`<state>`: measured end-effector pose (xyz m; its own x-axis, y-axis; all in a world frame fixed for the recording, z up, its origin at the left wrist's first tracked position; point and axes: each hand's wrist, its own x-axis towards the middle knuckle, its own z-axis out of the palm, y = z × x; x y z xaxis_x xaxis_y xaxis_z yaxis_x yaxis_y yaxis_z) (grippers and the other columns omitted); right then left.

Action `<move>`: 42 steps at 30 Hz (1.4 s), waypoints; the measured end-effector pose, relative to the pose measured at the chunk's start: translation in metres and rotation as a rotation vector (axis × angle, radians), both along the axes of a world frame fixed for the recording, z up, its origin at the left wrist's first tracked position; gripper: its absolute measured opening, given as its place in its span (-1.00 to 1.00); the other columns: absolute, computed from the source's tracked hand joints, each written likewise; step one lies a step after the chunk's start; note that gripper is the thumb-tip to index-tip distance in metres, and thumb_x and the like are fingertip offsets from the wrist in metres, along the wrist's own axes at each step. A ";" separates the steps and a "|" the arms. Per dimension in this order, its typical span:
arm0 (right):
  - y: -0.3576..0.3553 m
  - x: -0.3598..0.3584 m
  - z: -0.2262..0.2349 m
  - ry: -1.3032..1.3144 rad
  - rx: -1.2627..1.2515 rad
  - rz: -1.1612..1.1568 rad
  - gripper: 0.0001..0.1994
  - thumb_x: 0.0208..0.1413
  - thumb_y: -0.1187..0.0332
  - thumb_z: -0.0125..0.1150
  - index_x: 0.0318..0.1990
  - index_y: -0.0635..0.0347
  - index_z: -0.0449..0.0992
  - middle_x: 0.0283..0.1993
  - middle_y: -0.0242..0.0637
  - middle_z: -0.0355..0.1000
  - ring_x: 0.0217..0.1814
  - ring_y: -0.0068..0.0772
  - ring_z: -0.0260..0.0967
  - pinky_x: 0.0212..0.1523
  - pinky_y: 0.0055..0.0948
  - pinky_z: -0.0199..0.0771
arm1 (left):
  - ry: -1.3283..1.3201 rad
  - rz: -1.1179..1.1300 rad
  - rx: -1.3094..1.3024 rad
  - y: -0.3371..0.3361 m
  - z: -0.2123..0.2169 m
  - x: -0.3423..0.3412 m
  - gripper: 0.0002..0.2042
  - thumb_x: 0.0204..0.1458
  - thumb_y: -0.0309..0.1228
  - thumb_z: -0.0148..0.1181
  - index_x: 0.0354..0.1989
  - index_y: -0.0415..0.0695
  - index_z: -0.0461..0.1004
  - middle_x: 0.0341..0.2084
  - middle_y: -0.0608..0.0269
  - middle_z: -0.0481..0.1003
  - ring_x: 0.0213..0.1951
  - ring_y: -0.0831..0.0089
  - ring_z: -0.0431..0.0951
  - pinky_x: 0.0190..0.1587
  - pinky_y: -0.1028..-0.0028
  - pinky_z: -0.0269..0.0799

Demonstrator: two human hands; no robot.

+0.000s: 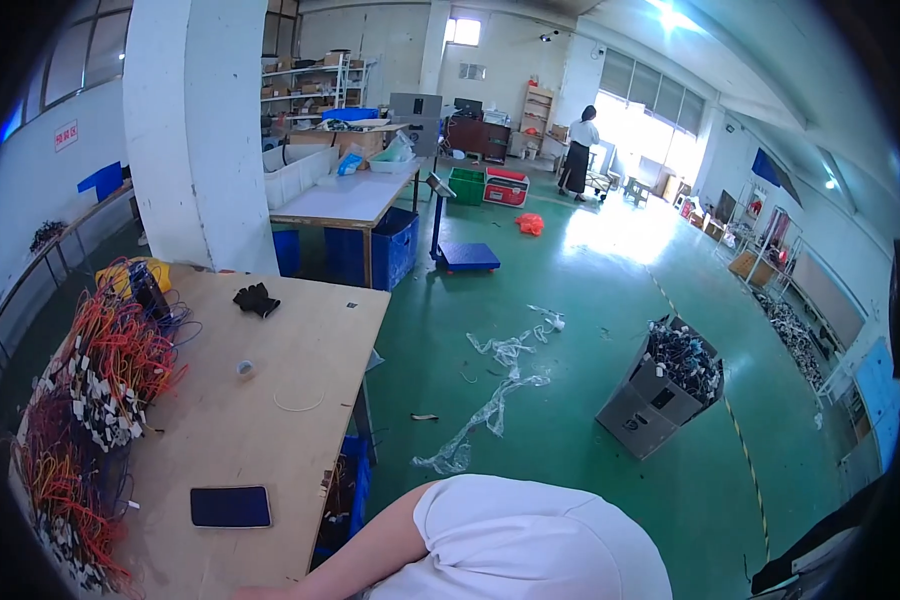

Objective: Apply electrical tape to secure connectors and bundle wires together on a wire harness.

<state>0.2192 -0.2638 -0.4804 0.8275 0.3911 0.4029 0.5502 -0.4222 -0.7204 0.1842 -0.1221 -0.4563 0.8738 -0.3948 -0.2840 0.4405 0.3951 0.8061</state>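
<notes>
A bare arm in a short white sleeve, which I take for my right arm, reaches from the lower middle toward the near edge of the wooden tabletop point(240, 420). Only a sliver of my right hand point(258, 593) shows at the lower edge; its fingers are cut off, as is anything they may hold. My left hand is out of sight. Nearest to the right hand lies a dark-screened phone point(230, 507). Tangled red and orange wires with white connectors point(110, 400) are heaped along the table's left side. A black glove point(257, 299) and a small round cup-like piece point(245, 370) lie farther back.
A blue crate point(348, 490) stands beneath the table's right edge. A box full of dark cables point(660, 390) and crumpled clear plastic film point(500, 390) are on the green floor. A blue platform scale point(468, 257) stands beyond. A person point(578, 152) is far off near the bright doorway.
</notes>
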 end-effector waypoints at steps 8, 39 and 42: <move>-0.017 -0.050 0.097 0.535 0.522 -0.251 -0.75 -0.14 0.12 0.16 -0.41 0.08 0.45 -0.55 -0.22 0.40 -0.50 -0.30 0.35 -0.47 -0.31 0.30 | -0.086 -0.168 -0.356 -0.011 0.052 -0.021 -0.79 0.02 -0.19 0.04 -0.44 -0.06 0.31 -0.59 0.39 0.21 -0.58 0.61 0.13 -0.52 0.64 0.02; -0.003 -0.044 0.076 0.644 0.635 0.116 -0.96 -0.02 0.52 0.10 -0.42 0.17 0.38 -0.42 -0.39 0.33 -0.36 -0.60 0.25 -0.36 -0.58 0.28 | 0.261 0.389 -0.375 -0.002 0.032 -0.035 -0.82 -0.01 -0.22 0.03 -0.35 -0.06 0.37 -0.53 0.39 0.41 -0.69 0.67 0.20 -0.69 0.65 0.03; 0.007 -0.046 0.088 0.746 0.731 0.225 -0.96 -0.02 0.50 0.13 -0.43 0.23 0.40 -0.46 -0.47 0.34 -0.41 -0.70 0.23 -0.42 -0.65 0.25 | 0.074 0.611 -0.362 0.014 0.043 -0.062 -0.68 -0.06 -0.12 0.06 -0.33 -0.14 0.32 -0.58 0.28 0.32 -0.67 0.56 0.20 -0.65 0.62 0.06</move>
